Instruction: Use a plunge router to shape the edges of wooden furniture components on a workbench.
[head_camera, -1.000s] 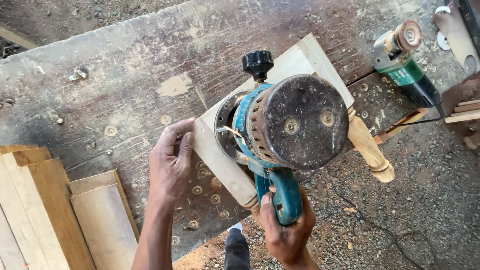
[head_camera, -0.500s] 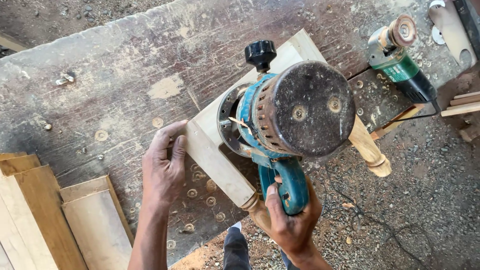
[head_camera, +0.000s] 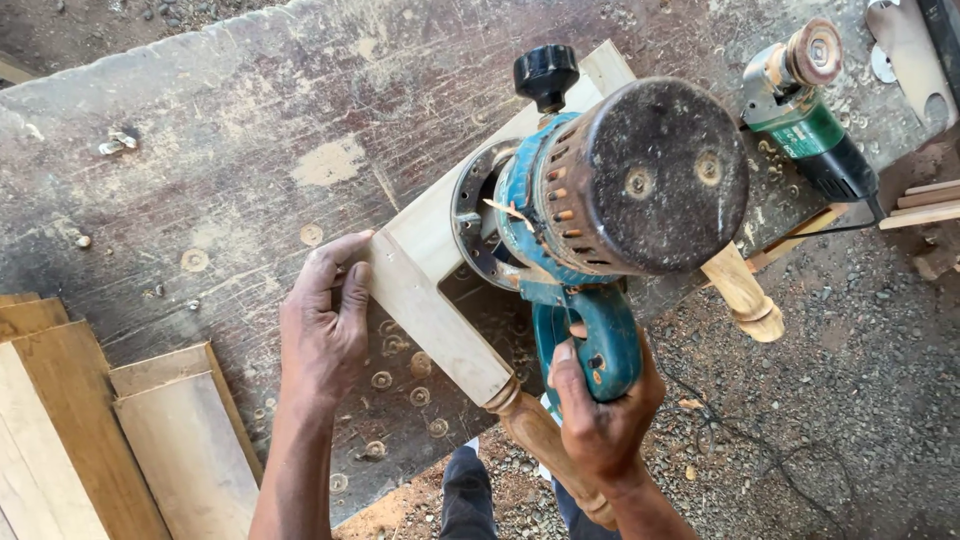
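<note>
My right hand (head_camera: 598, 418) grips the teal handle of a large electric router (head_camera: 610, 200), whose dusty round motor cap faces the camera. The router's base rests on a pale wooden frame piece (head_camera: 425, 290) lying on the worn workbench (head_camera: 230, 170). My left hand (head_camera: 325, 325) presses flat against the outer corner of that frame, fingers spread. Two turned wooden legs (head_camera: 742, 295) stick out past the bench edge, one under my right wrist. A black knob (head_camera: 546, 72) rises from the router's far side.
A green angle grinder (head_camera: 812, 120) with a worn disc lies at the bench's right end, its cord trailing off. Stacked wooden boards (head_camera: 90, 430) sit at lower left. Gravel ground (head_camera: 830, 420) lies beyond the bench edge. Loose bolts (head_camera: 118, 143) rest on the bench at far left.
The router has shifted slightly along the frame, and my left hand has slid a little with the corner. Both hands keep their holds.
</note>
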